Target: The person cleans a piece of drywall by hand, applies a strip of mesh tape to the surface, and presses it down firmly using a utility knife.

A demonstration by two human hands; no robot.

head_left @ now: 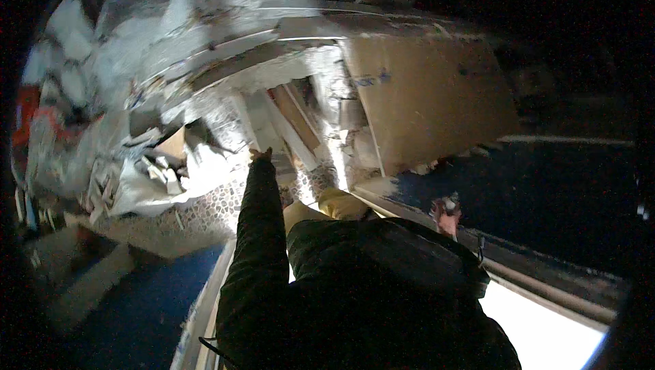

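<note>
At the far left, in deep shadow, a red patch [26, 114] shows beside pale, blurred shapes, too dim to tell what they are. Below it a heap of pale wooden offcuts and splintered scraps [147, 172] lies on a crumpled white sheet [198, 172], and the sheet rests on a floor of small pebble-pattern mosaic [205, 216]. A dark blue surface [147, 308] fills the lower left.

The left hand [260, 155], at the end of a long black sleeve [259, 247], stretches forward to a bundle of long light wooden slats [286, 124] standing tilted inside a broken, plaster-streaked white opening [327, 77]. Its fingers are small and blurred; they seem to touch the foot of the slats, but I cannot tell whether they are spread or closed round anything. The slats lean just beside the left edge of a large flat brown board [430, 94], which is set on its edge and tips to the right.

Below the board a yellowish rounded shape [341, 203] shows above the black jacket. To the right, the right hand [447, 216] rests near a pale ledge [402, 206], its fingers curled round a small pale and reddish object [448, 205], too blurred to name. Beyond it lies a dark blue floor [546, 193], and a bright white panel [539, 329] at the lower right.
</note>
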